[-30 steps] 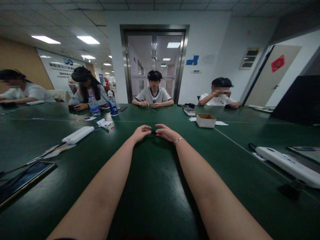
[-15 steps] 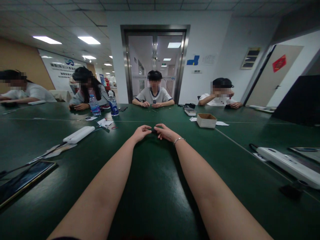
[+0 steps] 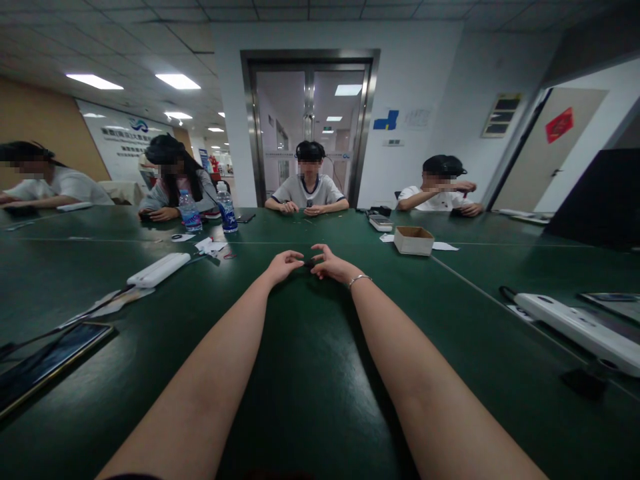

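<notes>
Both my arms stretch out over the dark green table. Between my fingertips is a small black object, too small and dark to name. My left hand pinches its left end between thumb and fingers. From the other side, my right hand, with a bracelet at the wrist, closes thumb and lower fingers on its right end. The index finger of that hand is lifted off the object. Part of the black thing is hidden by my fingers.
A white power strip and a phone lie to the left. Two bottles stand beyond them. An open cardboard box sits ahead to the right, another white strip nearer. Several people sit across the table.
My right index finger has lifted and spread away from the black object. My left hand stays almost still. Across the table at right, a person's raised hand has moved outward from the head.
</notes>
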`<state>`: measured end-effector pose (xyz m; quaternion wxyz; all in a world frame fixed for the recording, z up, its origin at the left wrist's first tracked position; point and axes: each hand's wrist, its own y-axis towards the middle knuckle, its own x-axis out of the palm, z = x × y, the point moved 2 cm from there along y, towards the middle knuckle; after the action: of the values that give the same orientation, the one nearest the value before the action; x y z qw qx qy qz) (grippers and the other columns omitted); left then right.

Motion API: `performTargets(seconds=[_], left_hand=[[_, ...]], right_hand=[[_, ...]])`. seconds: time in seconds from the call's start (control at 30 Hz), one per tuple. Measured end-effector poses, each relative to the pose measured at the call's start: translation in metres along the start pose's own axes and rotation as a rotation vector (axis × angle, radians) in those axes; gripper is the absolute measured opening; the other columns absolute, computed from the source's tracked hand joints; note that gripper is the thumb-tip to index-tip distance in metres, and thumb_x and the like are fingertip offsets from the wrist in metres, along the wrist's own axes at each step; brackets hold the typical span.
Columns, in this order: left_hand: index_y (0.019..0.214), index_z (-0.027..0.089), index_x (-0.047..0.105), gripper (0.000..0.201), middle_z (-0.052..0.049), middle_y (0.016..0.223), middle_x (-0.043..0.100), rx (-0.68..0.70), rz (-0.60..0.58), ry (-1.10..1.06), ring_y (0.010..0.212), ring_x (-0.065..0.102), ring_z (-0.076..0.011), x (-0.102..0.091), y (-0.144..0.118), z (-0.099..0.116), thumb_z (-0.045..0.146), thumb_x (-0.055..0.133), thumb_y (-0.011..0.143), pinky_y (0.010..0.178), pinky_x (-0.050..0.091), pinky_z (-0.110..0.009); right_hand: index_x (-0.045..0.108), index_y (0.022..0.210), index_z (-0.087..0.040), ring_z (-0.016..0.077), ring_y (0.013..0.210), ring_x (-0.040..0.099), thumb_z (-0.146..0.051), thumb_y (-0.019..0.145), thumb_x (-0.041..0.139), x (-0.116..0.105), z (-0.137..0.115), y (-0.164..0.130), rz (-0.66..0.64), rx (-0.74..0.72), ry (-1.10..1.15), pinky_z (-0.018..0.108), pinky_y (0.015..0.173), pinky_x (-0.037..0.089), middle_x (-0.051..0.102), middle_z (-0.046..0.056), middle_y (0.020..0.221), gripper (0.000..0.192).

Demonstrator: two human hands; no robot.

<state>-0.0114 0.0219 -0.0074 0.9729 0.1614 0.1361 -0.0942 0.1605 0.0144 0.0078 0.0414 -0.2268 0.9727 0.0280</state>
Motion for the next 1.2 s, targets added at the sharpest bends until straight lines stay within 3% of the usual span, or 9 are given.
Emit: performTargets(seconds=[0.07,0.23,0.37,0.53,0.7,0.83,1.0,1.13,1.2], left_hand=[[0.094,0.013,0.061,0.038,-0.003,0.069,0.058,-0.001,0.000,0.006,0.063,0.051,-0.0121,-0.0002,0.0000,0.0001,0.032,0.067,0.062,0.057,0.039,-0.024],[0.094,0.013,0.060,0.038,-0.001,0.066,0.056,-0.005,-0.006,-0.014,0.062,0.051,-0.0119,-0.0003,-0.0013,0.0016,0.032,0.066,0.062,0.057,0.038,-0.024],[0.094,0.013,0.060,0.036,-0.001,0.066,0.056,-0.014,-0.004,-0.017,0.062,0.050,-0.0115,0.0002,-0.0029,0.0041,0.031,0.066,0.063,0.057,0.038,-0.023],[0.095,0.014,0.060,0.037,-0.001,0.068,0.057,-0.038,-0.002,-0.002,0.063,0.050,-0.0121,0.0000,-0.0034,0.0056,0.031,0.066,0.062,0.057,0.038,-0.023],[0.093,0.014,0.061,0.035,-0.001,0.066,0.057,-0.034,-0.001,-0.012,0.064,0.051,-0.0126,-0.0004,-0.0039,0.0059,0.030,0.066,0.062,0.060,0.040,-0.024],[0.094,0.014,0.061,0.036,-0.002,0.068,0.058,-0.036,-0.013,-0.008,0.066,0.051,-0.0126,-0.0002,-0.0048,0.0073,0.030,0.066,0.063,0.061,0.040,-0.024],[0.094,0.014,0.060,0.037,-0.001,0.069,0.058,-0.041,-0.023,-0.015,0.065,0.051,-0.0121,-0.0001,-0.0047,0.0077,0.030,0.066,0.062,0.060,0.039,-0.024],[0.095,0.013,0.060,0.039,-0.001,0.067,0.057,-0.046,-0.021,-0.012,0.064,0.050,-0.0119,0.0003,-0.0050,0.0084,0.031,0.067,0.061,0.059,0.038,-0.024],[0.095,0.013,0.060,0.040,-0.001,0.068,0.057,-0.044,-0.025,-0.011,0.064,0.050,-0.0118,0.0006,-0.0050,0.0084,0.032,0.067,0.061,0.059,0.038,-0.024]], right_hand=[[0.029,0.116,-0.026,0.0070,0.044,0.054,-0.010,0.064,0.070,0.0003,0.0000,-0.0007,-0.030,0.005,0.025,0.016,0.040,0.046,0.053,-0.006,0.074,0.067],[0.038,0.101,-0.018,0.0063,0.034,0.045,-0.021,0.079,0.056,0.0001,0.0020,0.0017,0.059,0.040,-0.024,0.014,0.030,0.036,0.051,-0.005,0.060,0.029],[0.031,0.106,-0.023,0.0086,0.042,0.053,-0.012,0.070,0.065,0.0002,0.0019,0.0011,0.003,0.015,0.068,0.017,0.039,0.045,0.051,-0.007,0.064,0.051],[0.037,0.099,-0.019,0.0073,0.037,0.048,-0.022,0.080,0.055,0.0005,0.0017,0.0000,0.047,0.059,0.013,0.016,0.033,0.040,0.052,-0.003,0.063,0.026],[0.027,0.110,-0.026,0.0106,0.049,0.057,-0.007,0.068,0.064,0.0022,-0.0012,-0.0024,0.000,0.022,0.101,0.018,0.041,0.047,0.054,-0.006,0.070,0.059],[0.031,0.106,-0.020,0.0095,0.037,0.049,-0.019,0.080,0.053,0.0021,0.0012,0.0012,0.062,0.087,0.026,0.018,0.033,0.042,0.052,-0.004,0.060,0.035],[0.028,0.107,-0.024,0.0100,0.042,0.054,-0.008,0.071,0.060,0.0007,0.0029,0.0031,0.030,0.052,0.067,0.019,0.038,0.046,0.052,-0.006,0.066,0.051],[0.033,0.104,-0.020,0.0084,0.037,0.049,-0.019,0.081,0.054,-0.0006,0.0047,0.0038,0.049,0.096,0.032,0.018,0.033,0.042,0.053,-0.003,0.065,0.031],[0.033,0.103,-0.020,0.0080,0.039,0.051,-0.012,0.077,0.057,-0.0005,0.0040,0.0036,0.048,0.069,0.036,0.017,0.034,0.043,0.053,-0.003,0.068,0.036]])
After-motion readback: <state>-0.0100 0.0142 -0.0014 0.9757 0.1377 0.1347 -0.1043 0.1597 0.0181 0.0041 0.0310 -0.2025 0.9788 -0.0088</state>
